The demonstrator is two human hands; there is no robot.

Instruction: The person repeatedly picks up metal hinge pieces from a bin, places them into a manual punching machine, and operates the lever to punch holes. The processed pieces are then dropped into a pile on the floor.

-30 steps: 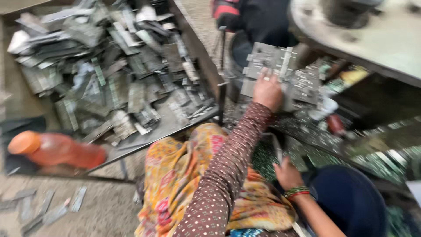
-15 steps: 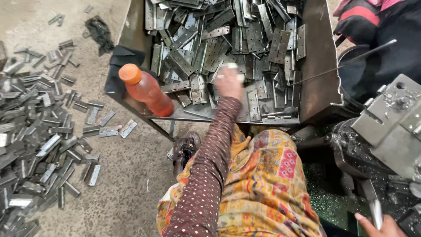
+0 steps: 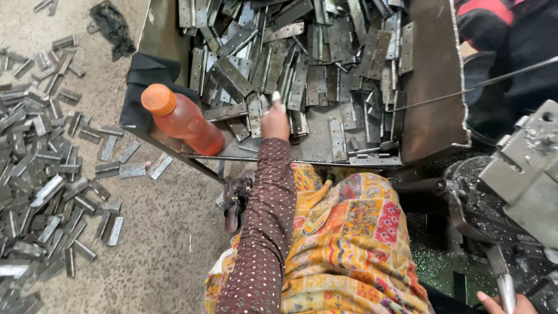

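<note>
My left hand (image 3: 275,121) reaches into a metal tray (image 3: 433,87) heaped with several grey hinge plates (image 3: 290,52). Its fingers curl around one hinge plate (image 3: 260,108) at the near edge of the heap. The sleeve is brown with small dots. My right hand (image 3: 494,302) shows only at the bottom right corner, closed around the metal lever handle (image 3: 503,280) of a grey press machine (image 3: 526,168). A patterned yellow cloth (image 3: 349,238) covers my lap.
An orange bottle (image 3: 183,121) lies on the tray's near left corner beside a black cloth (image 3: 148,75). Several loose hinge plates (image 3: 46,174) litter the concrete floor at left. Another person in dark clothes (image 3: 505,35) sits at the upper right behind a thin rod (image 3: 465,87).
The view swung from the press machine to the tray. My left hand left the machine's fixture and came down onto the hinge plates at the tray's near edge.
</note>
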